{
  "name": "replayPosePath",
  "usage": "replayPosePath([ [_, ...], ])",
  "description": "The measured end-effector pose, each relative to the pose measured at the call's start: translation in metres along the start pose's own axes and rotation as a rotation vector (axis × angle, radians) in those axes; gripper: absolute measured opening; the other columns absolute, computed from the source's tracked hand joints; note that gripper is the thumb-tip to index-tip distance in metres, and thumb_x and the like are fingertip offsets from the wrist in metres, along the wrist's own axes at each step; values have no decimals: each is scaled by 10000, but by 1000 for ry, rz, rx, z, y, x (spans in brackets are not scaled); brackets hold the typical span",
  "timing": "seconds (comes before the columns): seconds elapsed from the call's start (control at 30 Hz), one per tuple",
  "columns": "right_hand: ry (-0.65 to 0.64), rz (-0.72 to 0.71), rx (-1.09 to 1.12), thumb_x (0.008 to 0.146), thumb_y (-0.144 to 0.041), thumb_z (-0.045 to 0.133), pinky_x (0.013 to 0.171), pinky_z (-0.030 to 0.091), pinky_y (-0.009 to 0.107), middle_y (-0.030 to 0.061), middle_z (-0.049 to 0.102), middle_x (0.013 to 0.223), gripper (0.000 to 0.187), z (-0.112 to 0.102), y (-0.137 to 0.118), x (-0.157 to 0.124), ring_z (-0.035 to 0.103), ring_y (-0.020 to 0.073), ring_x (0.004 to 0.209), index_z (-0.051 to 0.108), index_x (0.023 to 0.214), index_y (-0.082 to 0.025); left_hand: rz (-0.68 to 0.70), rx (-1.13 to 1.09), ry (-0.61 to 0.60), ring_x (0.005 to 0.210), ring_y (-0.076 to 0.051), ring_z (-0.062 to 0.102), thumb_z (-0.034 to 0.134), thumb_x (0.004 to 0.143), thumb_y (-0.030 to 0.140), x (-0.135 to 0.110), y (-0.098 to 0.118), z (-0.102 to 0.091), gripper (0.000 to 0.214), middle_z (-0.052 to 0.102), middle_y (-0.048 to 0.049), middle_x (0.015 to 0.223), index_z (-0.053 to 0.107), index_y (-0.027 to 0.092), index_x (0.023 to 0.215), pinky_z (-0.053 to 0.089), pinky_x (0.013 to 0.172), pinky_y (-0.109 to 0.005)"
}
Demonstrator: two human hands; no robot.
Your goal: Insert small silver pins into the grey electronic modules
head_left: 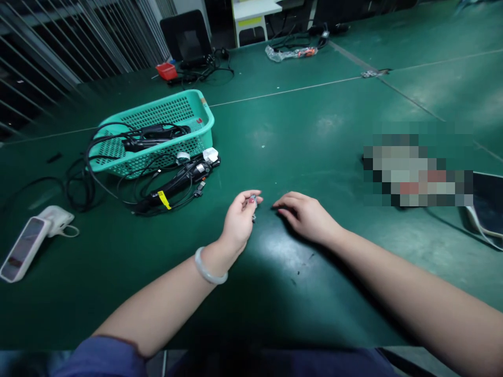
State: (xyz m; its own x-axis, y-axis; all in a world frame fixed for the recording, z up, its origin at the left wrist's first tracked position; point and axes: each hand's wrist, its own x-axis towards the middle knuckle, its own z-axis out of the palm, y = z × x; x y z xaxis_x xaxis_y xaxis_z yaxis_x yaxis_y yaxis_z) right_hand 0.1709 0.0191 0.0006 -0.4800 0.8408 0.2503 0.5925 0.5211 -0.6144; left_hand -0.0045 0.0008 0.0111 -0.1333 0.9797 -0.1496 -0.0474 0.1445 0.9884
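My left hand (238, 220), a pale bangle on its wrist, is closed just above the green table (251, 309). A small grey piece (253, 199) shows between its thumb and fingers; its kind cannot be made out. My right hand (304, 214) lies a short way to the right, its side close to the tabletop. The fingers bend loosely toward the left hand, with a gap between thumb and index finger and nothing visible in them. A few tiny dark bits (298, 273) lie on the table below the hands.
A turquoise basket (155, 112) holds black corded devices. Beside it lies a black corded device (176, 180) with a yellow tag. A white-cased phone (25, 248) is at left, a blurred-out object (412, 173) at right. Cables and a red box (167, 70) sit farther back.
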Motion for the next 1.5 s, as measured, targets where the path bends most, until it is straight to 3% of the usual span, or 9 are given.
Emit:
replayPosePath([
  [0.1, -71, 4, -7, 861, -168, 534, 904, 512, 356, 76, 672, 1047, 222, 1, 0, -1, 634, 194, 972, 667, 1038, -182, -40, -213, 43, 932, -114, 586, 477, 862, 187, -1, 5, 8, 168, 638, -38, 922, 614, 177, 959, 409, 940, -288],
  [0.23, -117, -12, -25, 841, -238, 597, 908, 510, 368, 84, 665, 1075, 267, 3, -3, -1, 631, 207, 982, 660, 1095, -186, -30, -359, 83, 940, -112, 581, 485, 863, 175, -1, 1, 2, 155, 625, -36, 916, 611, 171, 954, 392, 953, -290],
  [0.43, -105, -78, -87, 835, -274, 616, 863, 508, 400, 87, 673, 992, 211, 18, -11, 3, 616, 227, 957, 686, 1019, -200, -94, -530, -122, 895, -105, 583, 492, 860, 155, 0, -8, 8, 138, 615, -22, 862, 601, 171, 945, 387, 951, -293],
  [0.53, -102, -104, -91, 863, -227, 565, 830, 510, 378, 82, 676, 934, 168, 24, -10, 3, 620, 212, 914, 701, 959, -207, -159, -569, -160, 886, -105, 587, 506, 852, 151, 0, -6, 9, 125, 620, -20, 886, 592, 179, 938, 388, 954, -304],
  [0.73, -74, -76, 12, 874, -149, 485, 787, 495, 326, 56, 666, 860, 199, 17, -8, 2, 616, 177, 838, 677, 878, -200, -178, -547, -128, 863, -102, 592, 548, 819, 123, 2, -6, 2, 134, 644, -36, 981, 607, 175, 927, 401, 939, -323],
  [0.9, 59, 142, 334, 832, -247, 572, 716, 499, 300, 18, 685, 793, 88, 6, -10, 4, 624, 149, 731, 644, 820, -196, -169, -434, -133, 815, -96, 611, 579, 813, 152, 3, -9, 4, 152, 647, -42, 974, 656, 163, 942, 443, 885, -316],
  [1.13, 137, 347, 715, 722, -402, 697, 619, 533, 289, 46, 706, 756, 279, 3, -10, 5, 640, 146, 655, 666, 865, -165, -156, -328, -154, 841, -116, 639, 612, 799, 185, 2, -11, 4, 192, 665, -31, 884, 671, 174, 981, 480, 877, -313],
  [1.37, 189, 347, 633, 763, -331, 636, 602, 525, 286, 35, 715, 726, 177, 4, -8, 6, 633, 144, 634, 700, 814, -175, -93, -274, -236, 922, -158, 652, 690, 693, 107, 1, -16, 3, 387, 707, -43, 944, 669, 201, 1068, 455, 934, -359],
  [1.5, 216, 299, 438, 783, -309, 613, 724, 528, 331, 30, 736, 791, 146, 5, -8, 4, 666, 178, 734, 712, 781, -201, -83, -247, -255, 953, -174, 644, 716, 662, 110, -1, -16, 2, 477, 711, -54, 967, 651, 206, 1124, 445, 955, -386],
])
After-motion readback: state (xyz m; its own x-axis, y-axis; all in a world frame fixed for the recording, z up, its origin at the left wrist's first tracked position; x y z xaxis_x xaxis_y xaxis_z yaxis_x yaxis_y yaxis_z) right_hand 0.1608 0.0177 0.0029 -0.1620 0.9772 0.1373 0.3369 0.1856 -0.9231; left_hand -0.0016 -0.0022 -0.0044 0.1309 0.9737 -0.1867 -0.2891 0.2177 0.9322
